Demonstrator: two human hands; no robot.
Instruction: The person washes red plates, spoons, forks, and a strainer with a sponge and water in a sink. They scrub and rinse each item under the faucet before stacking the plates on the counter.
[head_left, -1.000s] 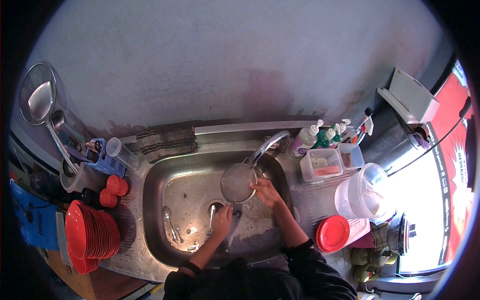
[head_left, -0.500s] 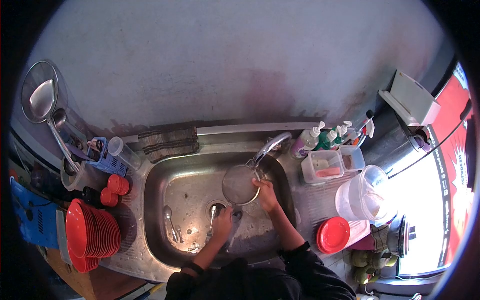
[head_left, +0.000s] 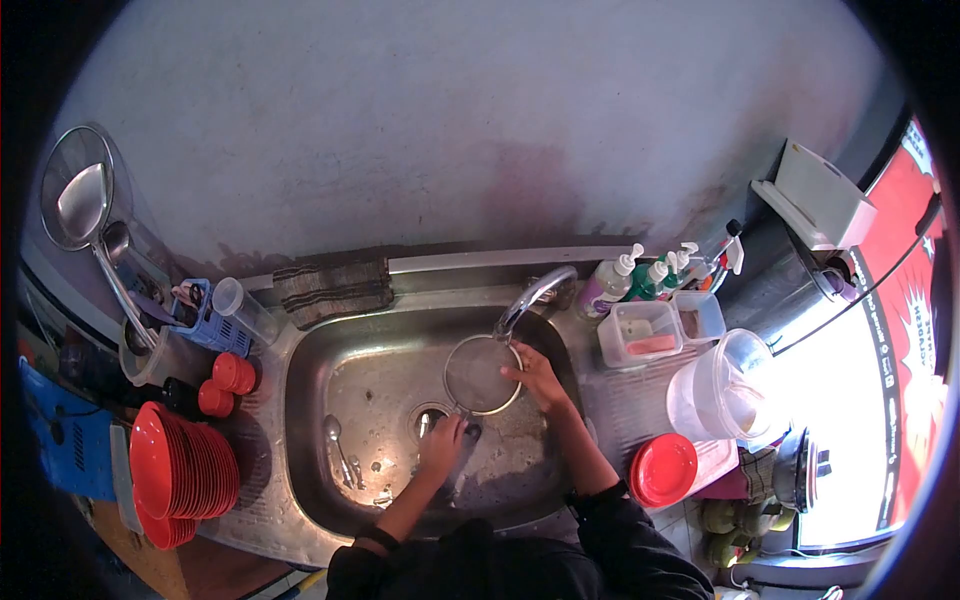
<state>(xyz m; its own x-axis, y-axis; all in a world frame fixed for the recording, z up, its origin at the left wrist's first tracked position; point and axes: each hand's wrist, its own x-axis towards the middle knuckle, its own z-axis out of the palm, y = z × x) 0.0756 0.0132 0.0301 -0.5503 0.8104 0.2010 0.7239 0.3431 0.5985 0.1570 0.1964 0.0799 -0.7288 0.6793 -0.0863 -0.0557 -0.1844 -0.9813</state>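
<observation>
A round mesh strainer [head_left: 483, 375] with a metal rim is held over the sink, right beneath the faucet [head_left: 535, 298]. My left hand [head_left: 440, 450] is closed round its handle, near the drain. On the right side of the rim rests my right hand [head_left: 538, 378], its thumb over the mesh and its fingers along the outer edge. Spoons [head_left: 338, 440] and other small cutlery lie on the sink floor left of my left hand.
The steel sink [head_left: 300, 400] surrounds both hands. Stacked red plates [head_left: 190, 465], red cups [head_left: 233, 373] and a blue basket [head_left: 210, 320] stand left. Right are pump bottles [head_left: 612, 282], plastic tubs [head_left: 640, 335], a clear bucket [head_left: 715, 390] and red plates [head_left: 664, 470]. A cloth [head_left: 335, 290] hangs behind.
My right hand has moved slightly up along the strainer's rim, and its fingers show more. The strainer stays beneath the faucet, with my left hand at its handle.
</observation>
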